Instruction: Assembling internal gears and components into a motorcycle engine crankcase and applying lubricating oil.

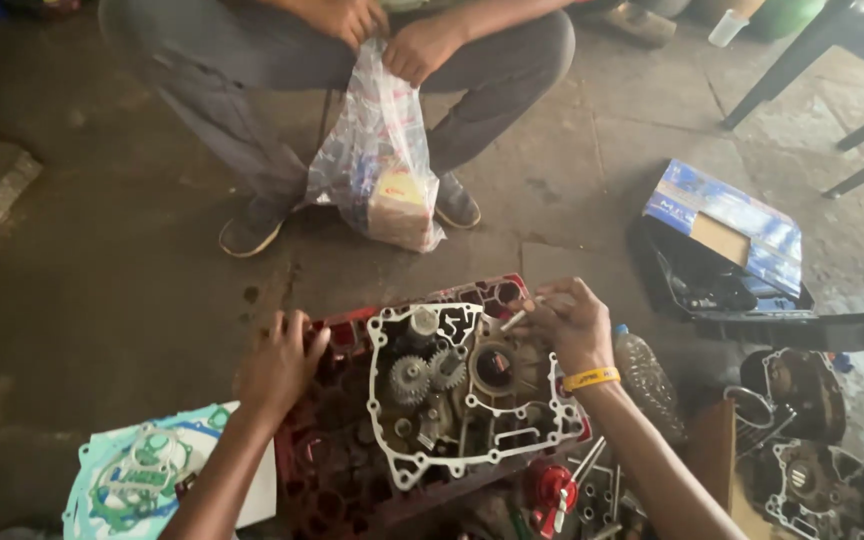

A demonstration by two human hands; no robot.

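While your left hand (277, 365) rests spread and empty on the red crate (327, 470) at nine o'clock of the engine case (472, 395), your right hand (572, 325) at two o'clock pinches a small metal pin (514, 320) between closed fingertips, its tip at the case's upper rim.

The case lies flat on the crate, open side up, with its gears (422, 378) showing left of centre. Judge it heavy, rigid cast metal, probably oily, so slick to the touch. Its white gasket (382, 395) around the rim looks thin and easy to tear, so grip the case by its outer walls or lugs, not by that edge. The pin is light, hard and smooth, likely to slip or roll if dropped.

At eight o'clock a sheet of spare gaskets (142, 480) lies on the floor. At twelve o'clock another person sits, both hands holding a clear plastic bag (377, 160). Right of your wrist lies a plastic bottle (647, 375), at two o'clock an open blue box (727, 235), at four o'clock more engine parts (812, 465).

The floor (102, 250) is bare, stained concrete, dim and cluttered.
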